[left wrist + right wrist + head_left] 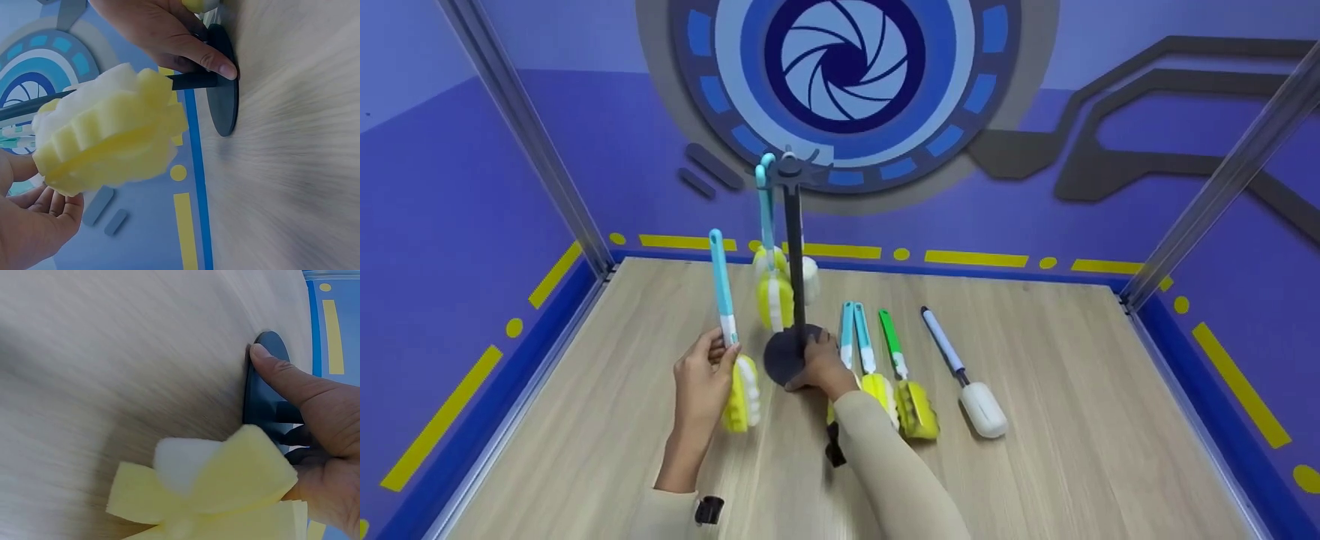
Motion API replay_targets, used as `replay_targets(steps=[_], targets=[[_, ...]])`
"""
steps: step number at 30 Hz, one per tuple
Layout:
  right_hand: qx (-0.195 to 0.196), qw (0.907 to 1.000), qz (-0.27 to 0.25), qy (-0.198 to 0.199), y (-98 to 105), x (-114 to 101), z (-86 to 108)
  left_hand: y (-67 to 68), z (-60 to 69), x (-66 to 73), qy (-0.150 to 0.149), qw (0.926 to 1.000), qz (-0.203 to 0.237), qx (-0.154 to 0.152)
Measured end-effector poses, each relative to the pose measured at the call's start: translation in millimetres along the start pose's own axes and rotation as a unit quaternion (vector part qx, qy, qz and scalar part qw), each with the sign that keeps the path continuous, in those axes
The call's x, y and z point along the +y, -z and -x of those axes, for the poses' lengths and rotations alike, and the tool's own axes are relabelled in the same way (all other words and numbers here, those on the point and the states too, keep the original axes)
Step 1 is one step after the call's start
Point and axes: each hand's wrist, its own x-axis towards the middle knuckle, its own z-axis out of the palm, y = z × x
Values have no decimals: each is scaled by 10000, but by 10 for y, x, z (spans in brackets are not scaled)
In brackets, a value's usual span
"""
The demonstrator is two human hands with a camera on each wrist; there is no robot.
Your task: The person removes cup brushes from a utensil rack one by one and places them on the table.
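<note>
My left hand (705, 382) pinches a sponge bottle brush by its white collar. The brush has a light blue handle (721, 277) pointing up and a yellow and white sponge head (107, 135) hanging down, left of a black stand (794, 255). Low on that stand, my right hand (826, 367) grips around the foot of the pole. Its thumb presses on the round base (225, 112); the other fingers are partly hidden behind the pole. Brushes with light blue handles (766, 210) hang from the stand's top hooks, and a white head (810, 281) shows behind the pole.
Right of the stand lie two light blue-handled brushes (865, 345), partly under my right forearm. Beside them are a green-handled brush (891, 337) and a lavender-handled one (945, 341) with a white head. Blue patterned walls (960, 225) enclose the wooden table (1072, 375).
</note>
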Motion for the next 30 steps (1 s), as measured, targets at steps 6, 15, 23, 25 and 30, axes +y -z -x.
replay_targets(steps=[6, 15, 23, 25, 30], targets=[[-128, 9999, 76, -56, 20, -8, -20, -12, -28, -19, 276, 9996, 40, -39], [-231, 9995, 174, -152, 38, -35, -23, -35, -34, -81, 452, 9990, 7, -20], [-108, 9998, 8, -170, 33, -32, -19, -69, -52, -201, 464, 9989, 28, 12], [-110, 9998, 16, -177, 31, -33, -19, -80, -54, -240, 511, 9987, 49, -6], [-127, 9997, 95, -177, 20, -35, -29, -115, -57, -327, 628, 9980, 51, -73]])
